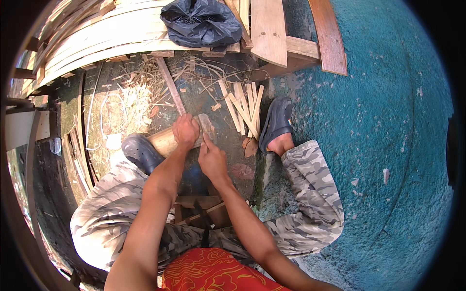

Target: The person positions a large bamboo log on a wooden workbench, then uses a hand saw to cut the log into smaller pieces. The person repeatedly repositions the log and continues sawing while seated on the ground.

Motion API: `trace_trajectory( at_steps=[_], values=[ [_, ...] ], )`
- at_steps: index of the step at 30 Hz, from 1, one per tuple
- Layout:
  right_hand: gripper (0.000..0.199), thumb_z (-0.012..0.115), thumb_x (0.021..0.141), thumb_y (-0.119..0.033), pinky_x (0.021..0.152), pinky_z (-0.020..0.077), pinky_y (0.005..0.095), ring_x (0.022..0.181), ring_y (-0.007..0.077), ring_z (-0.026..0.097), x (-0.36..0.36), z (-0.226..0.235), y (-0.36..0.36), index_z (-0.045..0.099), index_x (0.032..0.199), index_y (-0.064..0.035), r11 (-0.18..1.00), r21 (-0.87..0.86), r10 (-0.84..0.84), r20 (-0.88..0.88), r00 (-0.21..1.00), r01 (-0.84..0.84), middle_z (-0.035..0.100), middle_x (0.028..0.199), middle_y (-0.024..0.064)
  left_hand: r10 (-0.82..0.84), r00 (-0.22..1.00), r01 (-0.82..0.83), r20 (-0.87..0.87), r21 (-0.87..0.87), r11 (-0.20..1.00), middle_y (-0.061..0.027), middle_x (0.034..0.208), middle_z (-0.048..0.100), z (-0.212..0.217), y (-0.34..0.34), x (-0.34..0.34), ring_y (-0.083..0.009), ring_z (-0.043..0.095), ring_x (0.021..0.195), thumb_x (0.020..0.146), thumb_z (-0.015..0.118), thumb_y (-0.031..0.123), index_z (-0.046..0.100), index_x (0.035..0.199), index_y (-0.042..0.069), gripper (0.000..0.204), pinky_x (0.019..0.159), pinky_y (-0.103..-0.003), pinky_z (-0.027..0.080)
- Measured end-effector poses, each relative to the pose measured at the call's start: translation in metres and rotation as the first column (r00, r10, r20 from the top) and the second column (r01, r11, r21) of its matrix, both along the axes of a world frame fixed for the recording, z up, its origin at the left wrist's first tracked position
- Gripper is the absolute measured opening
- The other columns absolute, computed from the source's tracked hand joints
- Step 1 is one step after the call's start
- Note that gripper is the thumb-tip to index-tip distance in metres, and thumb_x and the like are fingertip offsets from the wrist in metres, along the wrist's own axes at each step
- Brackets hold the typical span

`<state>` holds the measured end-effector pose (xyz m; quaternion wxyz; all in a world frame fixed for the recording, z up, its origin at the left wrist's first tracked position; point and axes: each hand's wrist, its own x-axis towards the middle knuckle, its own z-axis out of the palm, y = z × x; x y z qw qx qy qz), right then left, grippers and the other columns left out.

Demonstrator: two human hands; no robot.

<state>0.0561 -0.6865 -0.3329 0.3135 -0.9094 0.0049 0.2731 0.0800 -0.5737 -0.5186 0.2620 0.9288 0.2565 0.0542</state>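
Note:
My left hand (186, 130) is closed around the near end of a narrow wooden strip (171, 87). From there the strip slants away toward the slatted bench. Under that hand lies a pale wooden block or log (162, 141), beside my left shoe. My right hand (212, 156) is closed just right of the left one, its thumb side toward the block's end (206, 124). What it grips is mostly hidden; it may be a thin-handled tool.
Several cut sticks (244, 107) lie near my right shoe (276, 121). Shavings (138, 99) cover the ground ahead on the left. A black plastic bag (201, 24) rests on the slatted wooden bench (111, 43). A rough blue wall (383, 121) stands at right.

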Motion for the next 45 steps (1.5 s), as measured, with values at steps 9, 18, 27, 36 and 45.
trace_trajectory(
  at_steps=[9, 18, 27, 36, 45],
  values=[
    [0.042, 0.057, 0.101, -0.02, 0.069, 0.0551, 0.0495, 0.082, 0.0495, 0.067, -0.08, 0.068, -0.066, 0.059, 0.141, -0.0112, 0.999, 0.002, -0.041, -0.119, 0.992, 0.042, 0.069, 0.091, 0.0304, -0.008, 1.0, 0.007, 0.017, 0.018, 1.0, -0.0123, 0.088, 0.065, 0.002, -0.002, -0.006, -0.0336, 0.063, 0.09, 0.083, 0.062, 0.016, 0.063, 0.083, 0.007, 0.008, 0.078, -0.048, 0.048],
    [0.045, 0.052, 0.101, -0.025, 0.079, 0.0553, 0.0562, 0.088, 0.0497, 0.068, -0.028, 0.022, -0.023, 0.056, 0.143, -0.0114, 0.999, 0.049, -0.022, 0.018, 1.0, 0.021, 0.068, 0.099, 0.0331, 0.002, 0.997, -0.004, 0.081, 0.018, 1.0, -0.0124, 0.086, 0.064, 0.001, -0.003, -0.004, -0.0341, 0.063, 0.088, 0.084, 0.061, 0.016, 0.061, 0.08, 0.007, 0.01, 0.079, -0.048, 0.05],
    [0.042, 0.055, 0.101, -0.024, 0.087, 0.0534, 0.0509, 0.1, 0.0509, 0.064, -0.065, 0.042, -0.064, 0.059, 0.14, -0.0081, 0.983, 0.149, -0.108, 0.01, 0.994, 0.106, 0.067, 0.104, 0.0329, 0.057, 0.998, -0.057, 0.031, 0.019, 0.998, -0.019, 0.095, 0.067, -0.001, -0.005, -0.003, -0.0403, 0.065, 0.094, 0.087, 0.058, 0.019, 0.063, 0.09, 0.004, 0.016, 0.085, -0.051, 0.05],
    [0.049, 0.065, 0.098, -0.019, 0.081, 0.0552, 0.0332, 0.091, 0.0258, 0.075, -0.113, 0.192, -0.156, 0.055, 0.142, -0.0015, 0.974, 0.123, -0.181, -0.084, 0.98, 0.19, 0.074, 0.102, 0.0258, 0.133, 0.949, -0.154, -0.286, -0.055, 0.986, -0.0236, 0.122, 0.066, 0.011, -0.015, -0.001, -0.0365, 0.059, 0.12, 0.099, 0.049, 0.036, 0.064, 0.122, 0.002, 0.044, 0.109, -0.051, 0.039],
    [0.065, 0.071, 0.091, -0.007, 0.074, 0.0538, 0.0295, 0.079, 0.0172, 0.068, -0.107, 0.186, -0.179, 0.045, 0.151, -0.0012, 0.875, 0.472, -0.161, 0.077, 0.984, 0.107, 0.072, 0.096, 0.0158, -0.878, 0.461, 0.845, -0.127, -0.24, 0.478, -0.0201, 0.164, 0.03, 0.06, -0.081, -0.058, -0.0387, 0.024, 0.153, 0.101, 0.049, 0.044, 0.041, 0.153, 0.007, 0.064, 0.124, -0.052, 0.019]
  ],
)
